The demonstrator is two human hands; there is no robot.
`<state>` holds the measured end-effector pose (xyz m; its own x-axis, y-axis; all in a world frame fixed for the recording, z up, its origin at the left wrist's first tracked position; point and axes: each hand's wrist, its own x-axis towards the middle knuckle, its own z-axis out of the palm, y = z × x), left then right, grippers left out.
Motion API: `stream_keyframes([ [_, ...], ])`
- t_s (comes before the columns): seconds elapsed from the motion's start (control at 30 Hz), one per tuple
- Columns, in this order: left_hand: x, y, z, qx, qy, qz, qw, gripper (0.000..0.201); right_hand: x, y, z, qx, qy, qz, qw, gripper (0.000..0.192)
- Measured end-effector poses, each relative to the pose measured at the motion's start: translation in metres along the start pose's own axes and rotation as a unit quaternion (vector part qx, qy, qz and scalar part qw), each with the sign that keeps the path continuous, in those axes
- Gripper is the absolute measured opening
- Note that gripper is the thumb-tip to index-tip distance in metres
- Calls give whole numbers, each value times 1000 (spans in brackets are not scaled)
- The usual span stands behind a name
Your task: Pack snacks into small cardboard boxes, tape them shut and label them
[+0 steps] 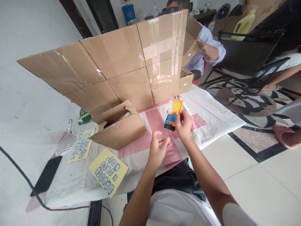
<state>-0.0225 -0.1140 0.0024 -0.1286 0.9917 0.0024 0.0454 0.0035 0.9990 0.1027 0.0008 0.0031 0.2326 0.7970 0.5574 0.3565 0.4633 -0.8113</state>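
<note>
My right hand is closed on an orange-and-blue plastic object with a black lower end, held upright above the table; its exact kind is unclear. A clear, shiny part shows along its left side. Just to the left and nearer my body is my left hand, apart from that object. Its fingers are curled in towards the thumb, and whatever may be between them is too small to make out. An open cardboard box stands on the table to the left of both hands.
Taped cardboard boxes form a tall wall across the table. Two yellow sticker sheets, a white skimmer and a black phone-like slab lie at left. A cable crosses there. Behind the wall, a person handles a box.
</note>
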Motion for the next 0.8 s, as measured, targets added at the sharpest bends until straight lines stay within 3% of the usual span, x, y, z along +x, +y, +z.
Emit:
stream_keyframes([
  [0.1,6,-8,-1,0,29,6,1000,28,4,1,9,110,-20,116,987,31],
  [0.2,16,-17,-4,24,60,25,998,27,7,8,14,173,-63,170,968,39],
  [0.37,14,-28,-15,35,98,31,994,25,14,27,13,127,-51,141,980,36],
  [0.53,-2,-5,-45,-2,109,59,992,24,15,42,11,-10,-100,94,990,42],
  [0.6,-7,7,-58,-12,128,83,988,26,10,29,4,-53,-81,60,993,58],
  [0.67,-12,16,-68,1,146,107,983,26,4,0,-3,-65,-92,-16,994,64],
  [0.73,-18,23,-73,32,153,124,980,23,-2,-39,-5,-13,-200,-100,975,50],
  [0.8,-24,29,-75,65,156,144,975,19,-5,-78,1,71,-343,-159,923,32],
])
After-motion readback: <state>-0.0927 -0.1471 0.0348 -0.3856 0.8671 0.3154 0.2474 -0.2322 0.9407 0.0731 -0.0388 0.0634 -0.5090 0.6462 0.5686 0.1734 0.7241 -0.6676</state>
